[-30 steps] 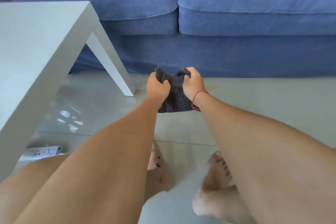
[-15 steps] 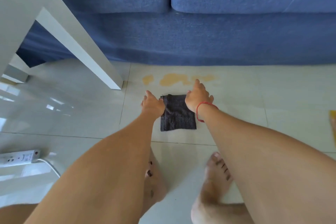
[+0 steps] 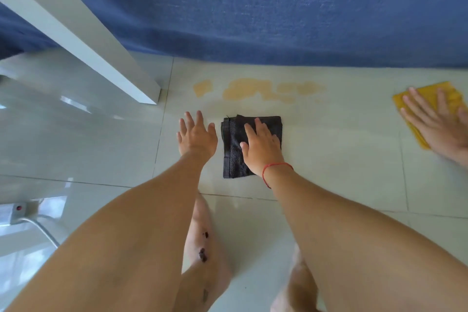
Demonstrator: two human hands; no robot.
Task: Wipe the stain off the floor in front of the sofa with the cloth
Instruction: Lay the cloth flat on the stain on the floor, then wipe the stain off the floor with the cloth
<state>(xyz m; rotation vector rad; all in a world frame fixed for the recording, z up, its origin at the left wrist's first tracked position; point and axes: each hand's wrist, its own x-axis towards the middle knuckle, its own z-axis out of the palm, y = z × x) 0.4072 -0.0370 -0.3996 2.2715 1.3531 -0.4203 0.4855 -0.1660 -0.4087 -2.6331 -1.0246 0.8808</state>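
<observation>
A folded dark grey cloth (image 3: 233,149) lies flat on the pale tiled floor (image 3: 342,159), just below a yellowish stain (image 3: 253,90) that runs along the foot of the blue sofa (image 3: 278,12). My right hand (image 3: 262,149), with a red string at the wrist, presses palm-down on the cloth's right half, fingers spread. My left hand (image 3: 197,137) rests open on the bare tile to the left of the cloth, close to its edge. The cloth stops short of the stain.
A white table leg (image 3: 83,40) slants down to the floor left of the stain. Another person's hand (image 3: 435,121) presses a yellow cloth (image 3: 430,91) at the right edge. A power strip (image 3: 15,211) with a cable lies at the left. My bare feet are below.
The cloth went from being held up in both hands to lying on the floor. My right hand has moved flat onto it and my left has come off it, as my view dropped closer.
</observation>
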